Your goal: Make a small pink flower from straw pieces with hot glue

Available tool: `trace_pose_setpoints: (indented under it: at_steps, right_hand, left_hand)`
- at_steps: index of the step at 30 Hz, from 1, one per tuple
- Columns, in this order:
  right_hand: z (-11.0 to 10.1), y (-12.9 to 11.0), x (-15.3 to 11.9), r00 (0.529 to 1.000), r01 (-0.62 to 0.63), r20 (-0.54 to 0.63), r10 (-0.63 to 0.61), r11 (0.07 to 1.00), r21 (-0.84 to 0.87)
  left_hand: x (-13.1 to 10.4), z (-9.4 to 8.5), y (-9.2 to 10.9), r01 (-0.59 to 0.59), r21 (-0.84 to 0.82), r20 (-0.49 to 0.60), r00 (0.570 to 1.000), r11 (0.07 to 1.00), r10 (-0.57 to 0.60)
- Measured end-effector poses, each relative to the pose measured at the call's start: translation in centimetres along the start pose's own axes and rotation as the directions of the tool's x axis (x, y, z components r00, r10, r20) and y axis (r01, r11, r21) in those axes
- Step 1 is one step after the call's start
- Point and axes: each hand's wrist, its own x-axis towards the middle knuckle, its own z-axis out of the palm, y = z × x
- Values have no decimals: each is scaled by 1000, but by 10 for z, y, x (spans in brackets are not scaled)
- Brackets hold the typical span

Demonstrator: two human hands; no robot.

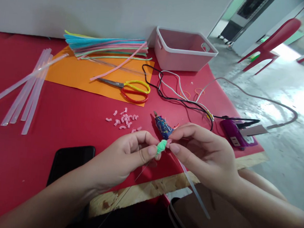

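My left hand [128, 154] pinches a small green wrapped piece [161, 147] between thumb and fingers, with a thin wire running down from it. A small pink piece [168, 143] touches the green one's right side, held between the thumb and index finger of my right hand [206, 154]. Just beyond my hands lies a blue glue gun [163, 126], its tip pointing away to the left; a clear glue stick [195, 192] extends toward me below my right hand. Several small curved pink pieces [124, 120] are scattered on the red table [70, 118].
Scissors [135, 90] and fuzzy stems [107, 47] lie on orange paper [74, 74]. Glue sticks [30, 88] lie left, a black phone [72, 160] near left. Behind stands a pink basket [182, 55]. Cables [184, 100] reach a purple power strip [234, 133] at the right edge.
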Motion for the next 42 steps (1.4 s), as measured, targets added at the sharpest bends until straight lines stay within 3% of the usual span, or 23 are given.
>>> trace_pose_setpoints:
  at_steps: [5, 20, 30, 35, 42]
  right_hand:
    - [-2, 4, -1, 999, 54, 1, -54, 995, -80]
    - [-2, -1, -3, 970, 239, 21, -241, 943, -230]
    - [-3, -2, -3, 917, 377, 40, -397, 830, -411]
    - [-8, -3, 1, 894, 439, 127, -429, 785, -437]
    - [-12, -3, 2, 901, 432, 156, -404, 812, -393]
  left_hand:
    - [-1, 0, 0, 20, 4, -24, 1000, 1000, -20]
    - [1, 5, 5, -72, 111, 12, 997, 991, 71]
    - [0, 9, 6, -120, 138, -12, 992, 983, 123]
    - [0, 8, 6, -115, 196, -23, 992, 974, 122]
    - [-1, 8, 6, -100, 233, -50, 992, 967, 114]
